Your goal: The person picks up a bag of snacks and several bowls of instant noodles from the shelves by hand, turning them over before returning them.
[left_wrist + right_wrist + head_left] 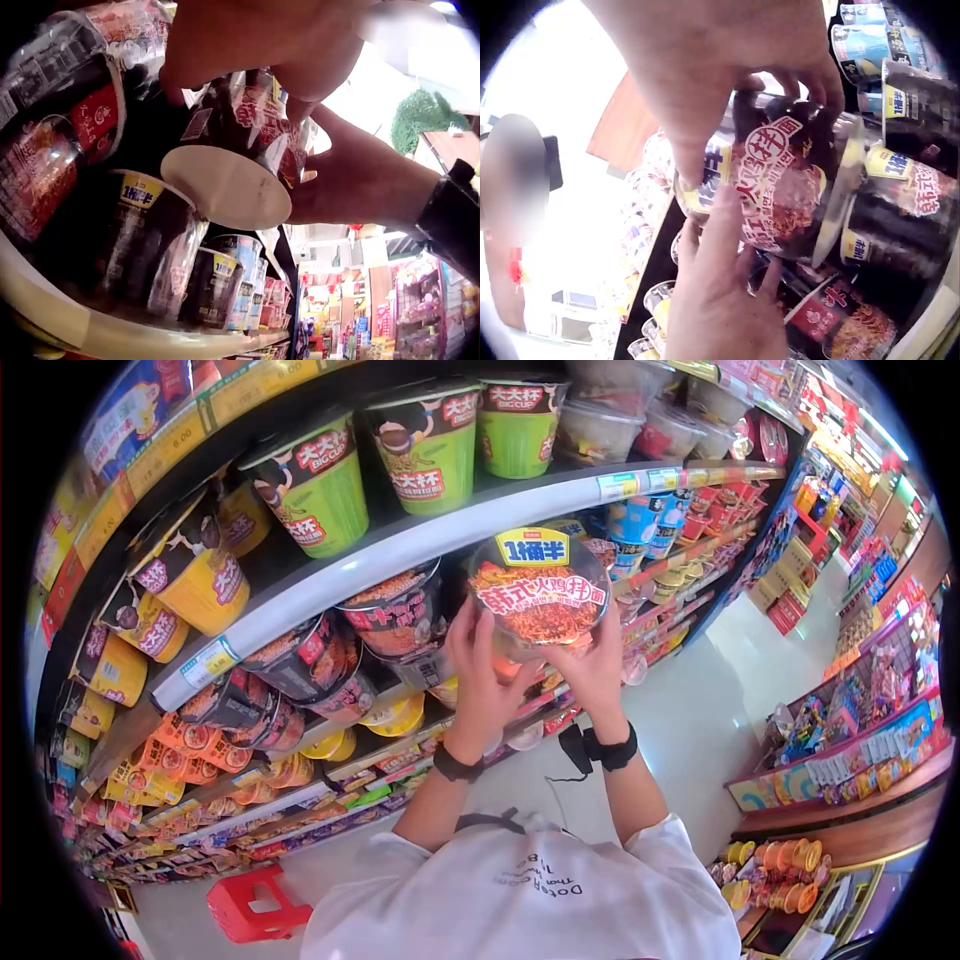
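A black instant noodle cup (540, 595) with a noodle picture and a yellow label is held up in front of the shelves, its lid toward the head view. My left hand (483, 675) grips one side and my right hand (592, 672) the other, thumbs toward each other on the near side. From the left wrist view, the cup's white base (225, 187) shows from below. Seen by the right wrist camera, fingers of both hands curl round the printed wall of the noodle cup (787, 187).
Green big cups (425, 450) line the shelf above, beside yellow cups (195, 580). More black noodle cups (390, 610) stand close behind the held one. A red plastic stool (258, 903) is on the floor at lower left. Across the aisle stands a snack display (850, 710).
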{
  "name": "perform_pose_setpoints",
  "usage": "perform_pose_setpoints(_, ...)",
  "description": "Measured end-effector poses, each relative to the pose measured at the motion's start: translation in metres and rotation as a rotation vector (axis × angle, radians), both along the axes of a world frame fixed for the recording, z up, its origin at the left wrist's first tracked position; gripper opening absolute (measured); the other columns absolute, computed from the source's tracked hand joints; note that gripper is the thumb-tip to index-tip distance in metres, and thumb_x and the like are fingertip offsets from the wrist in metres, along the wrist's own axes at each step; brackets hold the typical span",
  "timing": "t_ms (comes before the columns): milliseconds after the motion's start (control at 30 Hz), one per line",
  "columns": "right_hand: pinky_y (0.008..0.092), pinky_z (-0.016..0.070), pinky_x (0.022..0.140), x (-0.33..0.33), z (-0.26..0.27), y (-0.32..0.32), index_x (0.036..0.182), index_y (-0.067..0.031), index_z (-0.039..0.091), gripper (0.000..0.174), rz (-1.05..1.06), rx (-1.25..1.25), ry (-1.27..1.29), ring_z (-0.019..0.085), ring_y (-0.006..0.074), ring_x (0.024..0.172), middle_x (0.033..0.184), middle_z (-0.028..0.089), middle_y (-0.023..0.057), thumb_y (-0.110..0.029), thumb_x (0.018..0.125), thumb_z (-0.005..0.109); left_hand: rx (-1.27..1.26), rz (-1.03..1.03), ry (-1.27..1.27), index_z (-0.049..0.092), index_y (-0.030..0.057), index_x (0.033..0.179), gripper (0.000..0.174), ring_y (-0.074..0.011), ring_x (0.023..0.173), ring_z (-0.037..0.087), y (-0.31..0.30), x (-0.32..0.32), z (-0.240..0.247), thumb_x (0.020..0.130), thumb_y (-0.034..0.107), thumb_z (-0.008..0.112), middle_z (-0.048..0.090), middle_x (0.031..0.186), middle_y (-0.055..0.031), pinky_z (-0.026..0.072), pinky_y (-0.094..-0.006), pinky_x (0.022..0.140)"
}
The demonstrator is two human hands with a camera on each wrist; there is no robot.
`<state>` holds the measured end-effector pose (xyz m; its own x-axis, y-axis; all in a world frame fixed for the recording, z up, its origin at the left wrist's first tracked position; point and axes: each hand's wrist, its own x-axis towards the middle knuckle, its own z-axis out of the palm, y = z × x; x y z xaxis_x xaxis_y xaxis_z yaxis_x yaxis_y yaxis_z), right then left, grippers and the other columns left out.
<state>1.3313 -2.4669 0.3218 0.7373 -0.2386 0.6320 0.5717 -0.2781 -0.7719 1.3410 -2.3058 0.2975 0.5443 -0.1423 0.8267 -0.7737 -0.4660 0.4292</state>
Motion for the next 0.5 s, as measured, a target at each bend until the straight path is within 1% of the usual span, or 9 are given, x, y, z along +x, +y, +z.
perform_pose_setpoints(100,0.0364,0.0459,0.098,-0.009,0.016,-0.002,0.143,0.0009,0.036,0.093,-0.008,-0.040,0.068,0.052,0.0243,0.120,0.131,0.048,0.0161,-0.013,0.065,0.086,-0.135,0.001,-0.005,0.025,0.0034,0.149,0.092,-0.0425,0.133,0.032,-0.008,0.006,-0.010,0.078,0.025,0.079,0.027,0.147,-0.0254,0.0314,-0.0508,0.107)
perform_pose_setpoints(200,0.0342,0.0486,0.094,0.004,0.025,-0.013,0.136,0.0017,0.041,0.073,0.099,0.041,0.177,0.058,0.0212,0.111,0.126,0.056,0.0124,-0.005,0.074,0.078,-0.120,-0.020,0.058,0.024,0.0016,0.149,0.095,-0.0432,0.133,0.032,-0.016,0.004,0.002,0.077,0.026,0.081,0.026,0.146,-0.0260,0.0333,-0.0493,0.107)
perform_pose_setpoints(300,0.0342,0.0491,0.094,0.025,0.021,-0.006,0.136,0.0018,0.041,0.068,0.175,0.115,0.144,0.059,0.0206,0.109,0.125,0.058,0.0125,-0.004,0.078,0.075,-0.187,-0.032,0.105,0.017,0.0019,0.151,0.102,-0.0407,0.134,0.033,-0.019,0.015,-0.001,0.072,0.014,0.082,0.023,0.148,-0.0230,0.0325,-0.0461,0.110)
perform_pose_setpoints(333,0.0323,0.0487,0.093,0.029,0.024,-0.005,0.137,0.0015,0.041,0.067,0.199,0.089,0.127,0.059,0.0189,0.108,0.125,0.057,0.0121,-0.005,0.079,0.075,-0.175,-0.027,0.106,0.015,0.0014,0.151,0.105,-0.0413,0.136,0.030,-0.019,0.017,-0.002,0.072,0.014,0.083,0.018,0.150,-0.0246,0.0312,-0.0457,0.112)
perform_pose_setpoints(433,0.0303,0.0475,0.092,0.065,0.019,0.014,0.136,0.0016,0.041,0.065,0.226,0.111,0.058,0.058,0.0175,0.108,0.124,0.057,0.0119,-0.007,0.081,0.074,-0.194,0.039,0.175,0.014,0.0009,0.151,0.101,-0.0431,0.139,0.027,-0.024,0.035,-0.017,0.075,0.012,0.080,0.015,0.152,-0.0268,0.0304,-0.0469,0.112)
perform_pose_setpoints(467,0.0296,0.0461,0.093,0.072,0.019,0.014,0.136,0.0021,0.041,0.064,0.208,0.115,0.155,0.056,0.0171,0.108,0.122,0.058,0.0119,-0.012,0.082,0.074,-0.189,0.055,0.190,0.015,0.0010,0.151,0.098,-0.0441,0.139,0.026,-0.025,0.038,-0.017,0.076,0.012,0.078,0.014,0.152,-0.0275,0.0300,-0.0472,0.112)
perform_pose_setpoints(500,0.0298,0.0458,0.093,0.081,0.017,0.014,0.136,0.0023,0.041,0.064,0.173,0.061,0.141,0.056,0.0175,0.108,0.122,0.058,0.0119,-0.013,0.083,0.074,-0.184,0.071,0.206,0.016,0.0010,0.150,0.096,-0.0451,0.139,0.025,-0.027,0.040,-0.016,0.077,0.011,0.077,0.013,0.152,-0.0282,0.0296,-0.0475,0.113)
